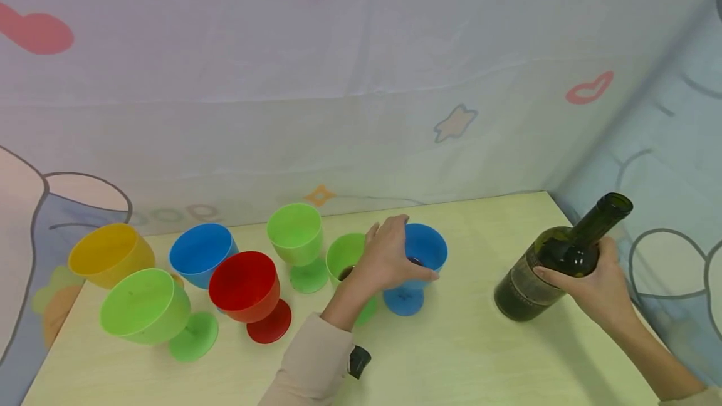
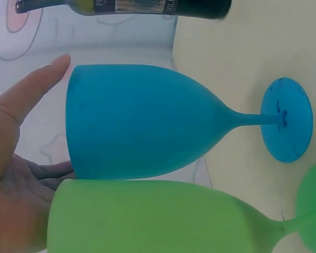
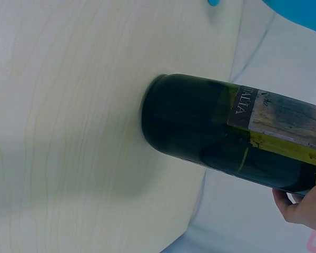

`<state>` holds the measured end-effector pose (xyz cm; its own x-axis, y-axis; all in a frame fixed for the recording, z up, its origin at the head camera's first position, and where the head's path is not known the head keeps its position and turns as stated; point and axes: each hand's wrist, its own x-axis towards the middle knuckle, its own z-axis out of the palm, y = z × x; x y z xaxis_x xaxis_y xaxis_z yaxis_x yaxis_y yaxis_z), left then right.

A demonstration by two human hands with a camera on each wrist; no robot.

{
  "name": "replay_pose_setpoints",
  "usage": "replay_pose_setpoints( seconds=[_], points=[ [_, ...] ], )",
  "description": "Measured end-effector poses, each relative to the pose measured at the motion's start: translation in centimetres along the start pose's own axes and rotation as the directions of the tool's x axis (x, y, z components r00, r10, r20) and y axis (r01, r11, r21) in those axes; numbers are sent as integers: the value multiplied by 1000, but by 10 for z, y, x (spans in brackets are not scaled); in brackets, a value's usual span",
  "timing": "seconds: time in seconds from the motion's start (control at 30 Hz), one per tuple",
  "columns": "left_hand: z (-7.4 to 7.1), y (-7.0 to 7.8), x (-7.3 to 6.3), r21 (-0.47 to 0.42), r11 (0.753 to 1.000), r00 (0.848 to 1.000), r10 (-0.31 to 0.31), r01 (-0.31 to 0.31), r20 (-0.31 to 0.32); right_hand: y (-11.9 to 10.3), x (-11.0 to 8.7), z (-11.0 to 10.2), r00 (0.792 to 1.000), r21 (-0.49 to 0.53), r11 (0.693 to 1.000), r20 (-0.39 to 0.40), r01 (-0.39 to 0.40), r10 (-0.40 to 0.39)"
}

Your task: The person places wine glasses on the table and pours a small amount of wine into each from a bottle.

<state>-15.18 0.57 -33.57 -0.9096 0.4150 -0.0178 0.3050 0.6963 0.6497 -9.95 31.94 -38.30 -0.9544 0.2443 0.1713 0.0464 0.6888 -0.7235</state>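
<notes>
My left hand [image 1: 389, 255] is at the rim of a blue goblet [image 1: 427, 246]. Its thumb and fingers are spread to either side; in the left wrist view the thumb [image 2: 39, 87] stands just off the rim. Dark liquid shows inside this goblet and inside the green goblet [image 1: 344, 249] close beside it, which my forearm partly covers. Over on the right, my right hand [image 1: 600, 287] grips a dark green wine bottle [image 1: 536, 274] around its body, neck up. The bottle has no stopper, and its base [image 3: 168, 113] is at the tabletop, though contact is hard to tell.
Left of the hands stand a green goblet [image 1: 294, 234], a red goblet [image 1: 248, 287], a blue goblet [image 1: 203, 252], a yellow goblet [image 1: 113, 255] and another green goblet [image 1: 146, 306]. A small black object [image 1: 359, 362] shows beside the left sleeve. Printed cloth backs the pale table [image 1: 451, 356].
</notes>
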Motion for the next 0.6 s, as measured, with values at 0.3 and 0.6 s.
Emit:
replay_pose_setpoints(
  seconds=[0.3, 0.6],
  points=[
    [-18, -2, -20, -227, 974, 999, 14, -21, -32, 0, 0, 0, 1000, 8, 1000, 30, 0, 0],
    [-46, -14, -54, -228, 974, 989, -32, -2, -144, -1, 0, -1, 1000, 16, 1000, 29, -5, 5]
  ],
)
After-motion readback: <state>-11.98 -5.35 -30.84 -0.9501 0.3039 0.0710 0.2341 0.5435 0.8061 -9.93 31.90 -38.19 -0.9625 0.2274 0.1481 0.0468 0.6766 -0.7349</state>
